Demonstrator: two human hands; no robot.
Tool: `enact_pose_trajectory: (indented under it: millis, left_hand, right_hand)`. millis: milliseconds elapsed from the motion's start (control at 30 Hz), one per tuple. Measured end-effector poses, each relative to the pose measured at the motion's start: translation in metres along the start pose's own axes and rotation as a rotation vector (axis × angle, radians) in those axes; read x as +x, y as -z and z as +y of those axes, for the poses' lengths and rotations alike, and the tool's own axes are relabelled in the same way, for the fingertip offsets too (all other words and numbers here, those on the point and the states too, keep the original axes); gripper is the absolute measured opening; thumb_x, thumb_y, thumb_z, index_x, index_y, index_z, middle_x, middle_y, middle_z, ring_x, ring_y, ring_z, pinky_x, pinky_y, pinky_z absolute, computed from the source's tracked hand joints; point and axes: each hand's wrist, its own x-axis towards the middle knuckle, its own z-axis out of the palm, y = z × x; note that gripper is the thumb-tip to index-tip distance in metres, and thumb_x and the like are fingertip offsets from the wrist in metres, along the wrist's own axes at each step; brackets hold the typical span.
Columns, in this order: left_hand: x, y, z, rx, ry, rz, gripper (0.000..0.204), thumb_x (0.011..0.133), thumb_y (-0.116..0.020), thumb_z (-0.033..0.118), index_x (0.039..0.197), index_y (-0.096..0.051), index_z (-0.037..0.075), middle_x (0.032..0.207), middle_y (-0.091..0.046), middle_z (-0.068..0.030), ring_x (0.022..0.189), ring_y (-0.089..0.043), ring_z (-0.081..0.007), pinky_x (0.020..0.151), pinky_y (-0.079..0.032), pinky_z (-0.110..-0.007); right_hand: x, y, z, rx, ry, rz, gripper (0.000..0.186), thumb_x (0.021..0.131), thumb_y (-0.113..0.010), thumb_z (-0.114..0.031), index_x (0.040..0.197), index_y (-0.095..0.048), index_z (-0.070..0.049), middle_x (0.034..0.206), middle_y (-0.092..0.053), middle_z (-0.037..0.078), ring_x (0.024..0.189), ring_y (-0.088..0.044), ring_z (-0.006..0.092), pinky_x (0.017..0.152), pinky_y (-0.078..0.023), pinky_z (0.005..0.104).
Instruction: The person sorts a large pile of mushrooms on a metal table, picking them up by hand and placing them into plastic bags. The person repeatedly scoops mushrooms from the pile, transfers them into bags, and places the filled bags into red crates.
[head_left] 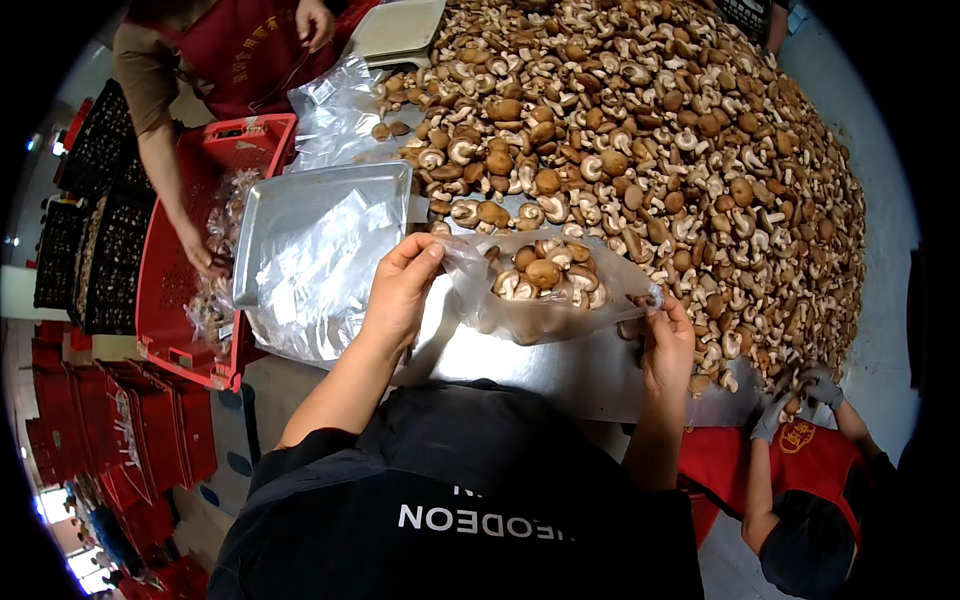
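Risk first: the clear plastic bag (545, 290) hung between two pinch grips only, so a slip at either corner would have dumped its shiitake mushrooms (548, 272) onto the steel table (560, 365).

Left to right: a red crate (185, 250) held filled bags, with a co-worker's hand (205, 255) reaching in. A metal tray (320, 250) carried flat empty bags (a loose stack, probably). The left hand (400, 290) had fingers closed on the bag's left edge. The bag sat just above the table, part filled. The right hand (668, 340) pinched its right corner, though how tightly was hard to see. Beyond lay the big mushroom heap (650, 130).
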Motion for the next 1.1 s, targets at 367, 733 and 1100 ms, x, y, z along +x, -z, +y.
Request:
enact_pose_trajectory:
  millis: [367,733,1100]
  left_hand:
    - [-0.053,0.022,-0.001,0.058,0.073,-0.157,0.005,0.085,-0.053,0.007,0.081,-0.057,0.006,0.125,-0.053,-0.0151,0.104,-0.051,-0.0183,0.094,-0.037,-0.032]
    - [-0.062,0.047,0.003,0.045,0.150,-0.104,0.006,0.084,-0.055,0.006,0.083,-0.060,0.004,0.122,-0.052,-0.0105,0.109,-0.049,-0.0179,0.096,-0.035,-0.032]
    - [-0.009,-0.004,0.003,0.827,-0.252,-0.393,0.038,0.072,-0.069,0.017,0.106,-0.060,0.003,0.124,-0.046,-0.0169,0.119,-0.043,-0.0307,0.099,-0.036,-0.038]
  right_hand:
    - [-0.027,-0.071,-0.002,-0.192,-0.048,-0.210,0.016,0.089,-0.053,-0.010,0.102,-0.056,-0.001,0.080,-0.058,0.006,0.066,-0.056,0.0174,0.064,-0.048,0.0297]
    - [-0.031,-0.030,-0.010,-0.017,0.001,-0.072,0.038,0.085,-0.052,0.003,0.122,-0.048,0.001,0.118,-0.052,0.014,0.093,-0.057,0.0192,0.078,-0.049,0.0280]
    - [-0.021,-0.162,-0.034,-0.780,-0.097,-0.477,0.016,0.077,-0.060,-0.012,0.092,-0.063,-0.005,0.086,-0.065,0.011,0.085,-0.062,0.0234,0.075,-0.047,0.0350]
